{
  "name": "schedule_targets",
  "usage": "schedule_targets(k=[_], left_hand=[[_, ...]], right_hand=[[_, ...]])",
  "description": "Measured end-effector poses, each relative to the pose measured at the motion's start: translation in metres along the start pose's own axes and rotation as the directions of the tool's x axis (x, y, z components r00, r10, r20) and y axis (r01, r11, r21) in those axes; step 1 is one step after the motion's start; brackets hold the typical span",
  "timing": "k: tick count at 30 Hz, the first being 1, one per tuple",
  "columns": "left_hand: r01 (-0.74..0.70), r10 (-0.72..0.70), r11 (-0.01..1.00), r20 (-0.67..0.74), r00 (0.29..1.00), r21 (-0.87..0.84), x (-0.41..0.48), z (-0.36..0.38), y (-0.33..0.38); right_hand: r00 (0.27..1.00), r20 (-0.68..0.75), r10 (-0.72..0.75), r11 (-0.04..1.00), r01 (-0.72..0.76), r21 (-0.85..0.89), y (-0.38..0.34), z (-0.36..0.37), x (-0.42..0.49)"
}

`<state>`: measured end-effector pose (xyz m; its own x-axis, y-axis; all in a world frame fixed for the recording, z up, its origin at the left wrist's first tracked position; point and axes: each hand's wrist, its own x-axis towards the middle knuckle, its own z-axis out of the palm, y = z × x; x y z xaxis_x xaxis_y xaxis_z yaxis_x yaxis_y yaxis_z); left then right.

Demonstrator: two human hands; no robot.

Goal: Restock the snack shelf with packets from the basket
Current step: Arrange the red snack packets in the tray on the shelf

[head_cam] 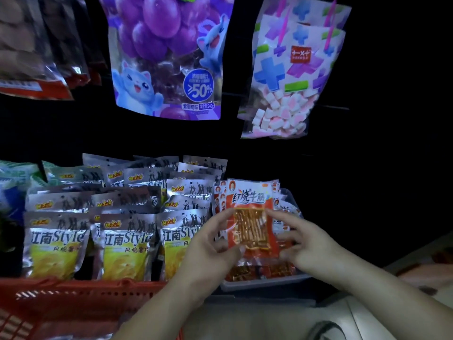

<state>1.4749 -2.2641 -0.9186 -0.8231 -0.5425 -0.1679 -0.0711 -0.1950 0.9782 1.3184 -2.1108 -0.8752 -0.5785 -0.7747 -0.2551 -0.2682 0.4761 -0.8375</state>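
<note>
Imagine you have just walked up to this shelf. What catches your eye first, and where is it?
The big purple grape bag hanging top centre stands out, with the pastel marshmallow bag to its right. Lower down, the left hand and right hand hold an orange-red packet upright over a tray, beside rows of silver-and-yellow packets.

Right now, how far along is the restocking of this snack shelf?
Done: rows of silver-and-yellow snack packets stand filled on the shelf, and matching orange packets already sit in the pale plastic tray. In hand: the left hand and right hand hold one orange-red clear-windowed packet upright over that tray. Left: seating it; the red plastic basket hides its contents, so the remainder is unclear.
</note>
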Motion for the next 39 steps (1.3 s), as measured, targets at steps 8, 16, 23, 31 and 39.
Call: schedule_targets(k=[8,16,23,31,39], left_hand=[[-0.366,0.346,0.897,0.122,0.93,0.248,-0.02,0.043,-0.004],[-0.281,0.32,0.932,-0.153,0.935,0.229,-0.008,0.025,-0.006],[-0.173,0.15,0.98,-0.207,0.967,-0.099,0.0,0.013,0.014],[-0.209,0.191,0.976,-0.23,0.954,-0.055,0.009,0.006,0.015],[-0.242,0.257,0.934,-0.024,0.966,0.262,-0.013,0.041,0.001]], right_hand=[[0.993,-0.117,-0.031,0.906,0.078,0.417,-0.027,0.036,-0.001],[0.994,-0.112,0.01,0.929,0.032,0.369,-0.014,0.013,-0.004],[0.998,-0.055,-0.036,0.928,0.054,0.369,-0.017,0.016,-0.001],[0.948,-0.313,-0.064,0.967,0.136,0.215,-0.008,0.023,0.01],[0.948,-0.313,0.057,0.918,0.073,0.389,-0.015,0.023,0.01]])
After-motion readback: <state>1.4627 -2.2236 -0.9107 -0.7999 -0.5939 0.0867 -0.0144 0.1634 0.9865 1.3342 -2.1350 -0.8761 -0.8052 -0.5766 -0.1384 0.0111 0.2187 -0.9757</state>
